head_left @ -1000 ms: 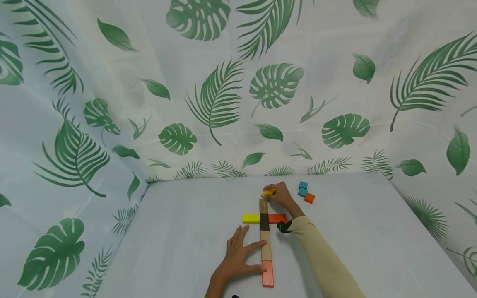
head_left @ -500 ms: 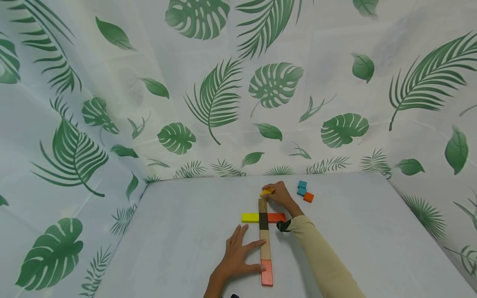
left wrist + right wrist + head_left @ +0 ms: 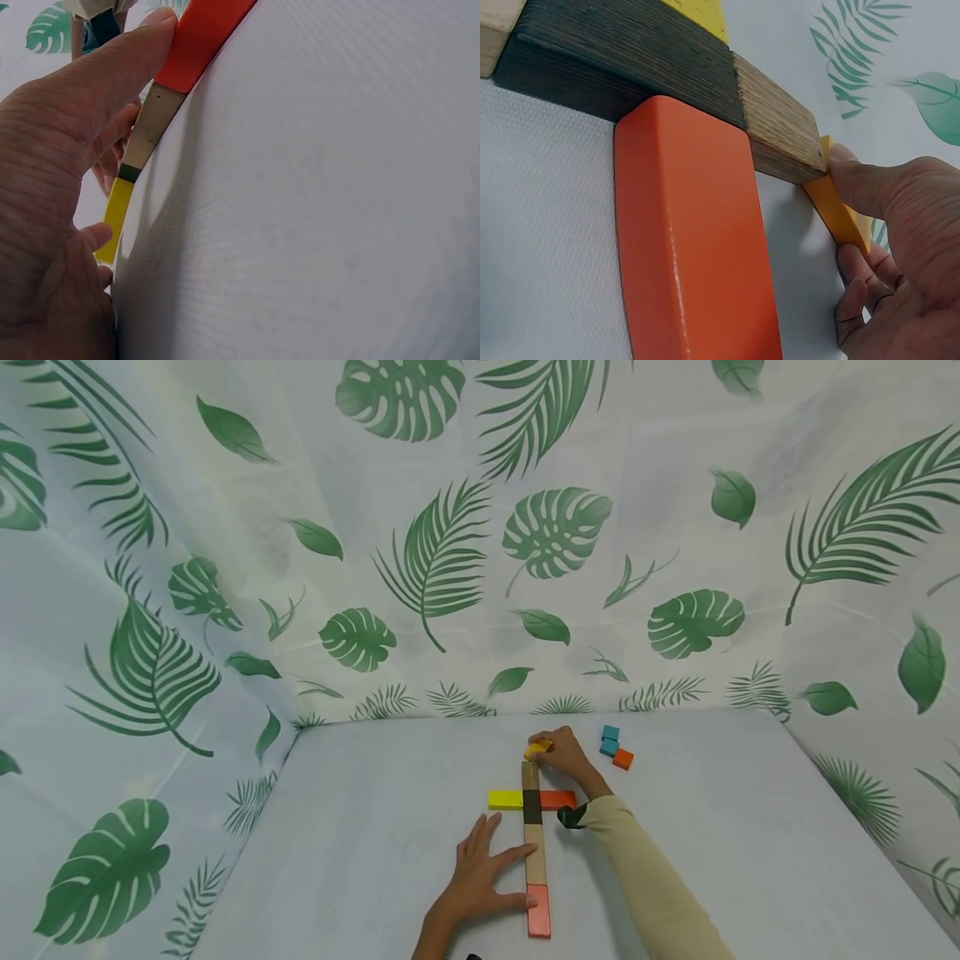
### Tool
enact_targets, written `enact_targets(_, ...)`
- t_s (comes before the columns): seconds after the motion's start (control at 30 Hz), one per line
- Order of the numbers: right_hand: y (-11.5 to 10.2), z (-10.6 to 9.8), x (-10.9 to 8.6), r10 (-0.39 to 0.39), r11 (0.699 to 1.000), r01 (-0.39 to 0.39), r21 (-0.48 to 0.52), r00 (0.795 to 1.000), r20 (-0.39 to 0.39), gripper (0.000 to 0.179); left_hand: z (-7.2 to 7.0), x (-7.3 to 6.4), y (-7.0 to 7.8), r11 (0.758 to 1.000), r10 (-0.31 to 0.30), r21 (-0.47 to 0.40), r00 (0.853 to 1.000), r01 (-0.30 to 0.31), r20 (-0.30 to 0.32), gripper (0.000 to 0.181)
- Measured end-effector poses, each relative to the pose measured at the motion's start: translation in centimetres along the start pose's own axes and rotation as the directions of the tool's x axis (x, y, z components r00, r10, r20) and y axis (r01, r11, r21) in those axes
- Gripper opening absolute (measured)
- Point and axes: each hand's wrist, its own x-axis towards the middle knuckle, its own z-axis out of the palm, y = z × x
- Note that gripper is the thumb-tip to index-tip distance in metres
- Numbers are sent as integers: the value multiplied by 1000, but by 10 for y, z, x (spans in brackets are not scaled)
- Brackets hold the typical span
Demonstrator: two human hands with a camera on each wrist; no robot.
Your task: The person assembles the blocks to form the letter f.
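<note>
Wooden blocks form a cross on the white table. Its upright runs from a salmon-red block [image 3: 538, 924] through a beige block [image 3: 536, 867] and a black block [image 3: 532, 807] to a brown block [image 3: 530, 775]. A yellow block [image 3: 506, 799] and a red block [image 3: 559, 800] make the arms. My left hand [image 3: 476, 877] lies with spread fingers, its thumb on the salmon-red block and index finger on the beige one. At the far end, my right hand [image 3: 567, 756] pinches a yellow-orange, wedge-like block [image 3: 840, 216] against the brown block's end; fingers partly cover it.
Two small blue blocks [image 3: 610, 741] and an orange block [image 3: 623, 759] sit close together to the right of my right hand. A leaf-patterned cloth [image 3: 450, 568] rises behind the table [image 3: 360, 852] and at both sides.
</note>
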Motion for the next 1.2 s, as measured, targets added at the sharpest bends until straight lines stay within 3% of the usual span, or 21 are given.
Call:
enact_targets(0.83, 1, 0, -4, -21, 999, 21, 32, 1000, -8, 32, 2, 0, -1, 1000, 8, -4, 1000, -8, 0, 70)
enact_targets(1.2, 6, 3, -4, -16, 997, 19, 81, 999, -29, 45, 1, -1, -2, 1000, 10, 1, 1000, -10, 3, 70)
